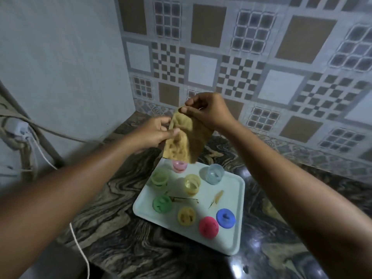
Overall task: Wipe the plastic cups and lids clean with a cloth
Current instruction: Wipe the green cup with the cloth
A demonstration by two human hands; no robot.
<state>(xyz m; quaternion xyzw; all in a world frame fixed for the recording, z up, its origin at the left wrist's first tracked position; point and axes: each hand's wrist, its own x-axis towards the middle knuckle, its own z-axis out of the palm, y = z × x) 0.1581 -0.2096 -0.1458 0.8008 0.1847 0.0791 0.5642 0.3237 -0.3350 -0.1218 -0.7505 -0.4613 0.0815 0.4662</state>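
I hold a tan cloth (186, 137) up above the far end of a pale tray (229, 198). My left hand (155, 133) pinches its left edge and my right hand (209, 110) pinches its top corner. On the tray stand clear cups: a pink cup (179, 166), partly hidden by the cloth, a blue cup (214, 174), a green cup (160, 179) and a yellow cup (192, 184). Nearer me lie a green lid (162, 203), a yellow lid (186, 216), a pink lid (208, 227) and a blue lid (225, 218).
The tray rests on a dark swirled stone counter (124, 228) in a corner, with a patterned tile wall (261, 67) behind. A white cable (80, 248) and a plug socket (20, 129) are at the left. Printed leaf marks (216, 198) decorate the tray.
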